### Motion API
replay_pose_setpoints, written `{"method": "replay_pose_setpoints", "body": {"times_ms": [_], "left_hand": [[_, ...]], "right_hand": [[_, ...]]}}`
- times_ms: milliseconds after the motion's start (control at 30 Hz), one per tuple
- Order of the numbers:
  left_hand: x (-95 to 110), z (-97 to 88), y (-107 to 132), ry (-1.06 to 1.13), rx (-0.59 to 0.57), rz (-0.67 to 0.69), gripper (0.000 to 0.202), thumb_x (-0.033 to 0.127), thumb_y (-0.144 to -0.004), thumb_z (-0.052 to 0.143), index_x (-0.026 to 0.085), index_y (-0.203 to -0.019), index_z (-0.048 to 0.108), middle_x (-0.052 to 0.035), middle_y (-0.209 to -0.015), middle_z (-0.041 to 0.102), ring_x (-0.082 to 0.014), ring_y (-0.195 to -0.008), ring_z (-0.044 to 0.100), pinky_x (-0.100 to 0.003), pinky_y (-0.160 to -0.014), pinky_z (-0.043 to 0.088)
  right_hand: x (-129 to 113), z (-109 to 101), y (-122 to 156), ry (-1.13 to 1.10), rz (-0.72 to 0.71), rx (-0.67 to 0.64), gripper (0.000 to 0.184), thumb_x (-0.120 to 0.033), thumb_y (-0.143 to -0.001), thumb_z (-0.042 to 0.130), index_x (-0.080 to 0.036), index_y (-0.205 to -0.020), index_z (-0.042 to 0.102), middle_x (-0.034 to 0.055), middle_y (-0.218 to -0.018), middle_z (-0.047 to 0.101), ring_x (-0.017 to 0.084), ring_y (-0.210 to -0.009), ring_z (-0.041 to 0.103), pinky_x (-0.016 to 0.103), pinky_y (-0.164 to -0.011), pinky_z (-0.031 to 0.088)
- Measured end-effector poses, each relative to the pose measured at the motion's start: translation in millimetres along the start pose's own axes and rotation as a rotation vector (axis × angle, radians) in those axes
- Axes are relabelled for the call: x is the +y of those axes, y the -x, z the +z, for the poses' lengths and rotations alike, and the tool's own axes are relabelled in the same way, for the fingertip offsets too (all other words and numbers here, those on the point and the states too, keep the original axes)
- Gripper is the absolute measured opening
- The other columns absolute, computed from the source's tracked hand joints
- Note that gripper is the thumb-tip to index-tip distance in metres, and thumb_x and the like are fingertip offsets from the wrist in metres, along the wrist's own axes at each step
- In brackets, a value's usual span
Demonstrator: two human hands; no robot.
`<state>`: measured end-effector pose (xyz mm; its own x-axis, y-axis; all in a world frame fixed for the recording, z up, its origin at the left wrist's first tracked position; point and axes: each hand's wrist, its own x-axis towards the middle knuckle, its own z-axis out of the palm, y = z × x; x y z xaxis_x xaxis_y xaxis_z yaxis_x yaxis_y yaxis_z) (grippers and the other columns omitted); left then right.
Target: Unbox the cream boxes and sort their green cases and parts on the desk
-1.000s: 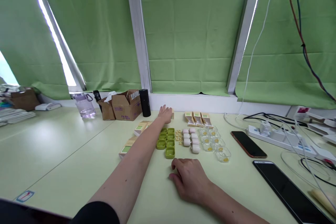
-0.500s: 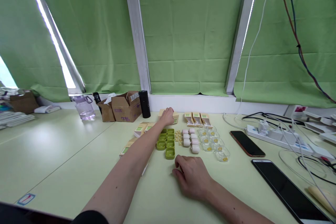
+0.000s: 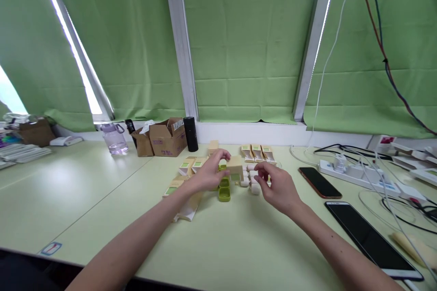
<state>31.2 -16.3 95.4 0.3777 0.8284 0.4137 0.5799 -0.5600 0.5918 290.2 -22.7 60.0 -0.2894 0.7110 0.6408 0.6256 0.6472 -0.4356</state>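
Observation:
My left hand [image 3: 212, 172] grips a small beige carton with a green label [image 3: 235, 166] between thumb and fingers, held up over the table. Just right of it is my right hand [image 3: 278, 188], its fingers curled with thumb and forefinger apart, and nothing visible in them. Beneath the carton are small green square dishes [image 3: 224, 194], partly hidden by my left hand. Small pale pink and white cylinder-like pieces [image 3: 255, 188] sit between my hands. My right hand covers most of the clear round containers behind it.
Similar cartons lie left of my left hand [image 3: 174, 185], and three stand at the back [image 3: 257, 153]. A phone [image 3: 320, 183], a tablet-like device [image 3: 370, 238] and a power strip [image 3: 358, 176] with cables are on the right. A cardboard box [image 3: 167, 138], black cylinder [image 3: 190, 134] and bottle [image 3: 115, 139] stand back left.
My left hand has come back from the rear of the table, bringing a carton with it. My right hand has risen forward and right, close to the carton.

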Motion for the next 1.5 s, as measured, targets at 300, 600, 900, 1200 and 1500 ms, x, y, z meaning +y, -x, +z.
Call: {"method": "replay_pose_setpoints", "body": {"times_ms": [300,600,900,1200,1500], "left_hand": [[23,44.3,65,0.028,-0.161,-0.003,0.037,0.012,-0.085,0.059,0.027,-0.117,0.048,-0.0068,-0.125,0.056,-0.0242,-0.117,0.056,-0.042,-0.103,0.049],[5,50.9,74,-0.093,-0.048,0.026,0.061,0.031,-0.090,0.066,0.030,-0.148,0.043,-0.0118,-0.147,0.049,-0.0329,-0.139,0.043,-0.055,-0.117,0.038],[3,49.6,72,-0.178,-0.012,0.044,0.042,0.030,-0.092,0.060,0.030,-0.135,0.061,-0.0096,-0.139,0.056,-0.0330,-0.135,0.042,-0.057,-0.114,0.038],[3,50.3,72,-0.181,0.012,0.029,0.033,0.030,-0.091,0.062,0.028,-0.124,0.062,-0.0092,-0.135,0.058,-0.0327,-0.132,0.044,-0.054,-0.112,0.040],[8,49.2,71,-0.193,0.025,0.032,0.018,0.018,-0.085,0.061,0.026,-0.100,0.060,-0.0070,-0.125,0.062,-0.0317,-0.127,0.046,-0.051,-0.106,0.042]], "right_hand": [[14,14,28,-0.034,-0.093,-0.116,0.009,-0.027,-0.095,0.052,-0.022,-0.098,0.059,-0.0013,-0.071,0.062,0.016,-0.063,0.056,0.029,-0.064,0.039],[17,15,38,-0.023,-0.293,-0.289,0.031,-0.031,-0.086,0.062,-0.022,-0.115,0.053,0.0026,-0.087,0.062,0.020,-0.077,0.058,0.032,-0.071,0.039],[17,13,38,-0.047,-0.299,-0.265,0.032,-0.024,-0.086,0.059,-0.022,-0.117,0.050,0.0025,-0.087,0.059,0.021,-0.078,0.057,0.034,-0.074,0.042],[18,19,40,-0.024,-0.313,-0.224,0.028,-0.018,-0.087,0.055,-0.023,-0.113,0.048,0.0017,-0.083,0.059,0.020,-0.075,0.055,0.033,-0.071,0.040],[22,26,39,-0.006,-0.253,-0.134,0.022,-0.014,-0.089,0.054,-0.022,-0.109,0.051,0.0010,-0.081,0.061,0.018,-0.072,0.056,0.031,-0.067,0.038]]}}
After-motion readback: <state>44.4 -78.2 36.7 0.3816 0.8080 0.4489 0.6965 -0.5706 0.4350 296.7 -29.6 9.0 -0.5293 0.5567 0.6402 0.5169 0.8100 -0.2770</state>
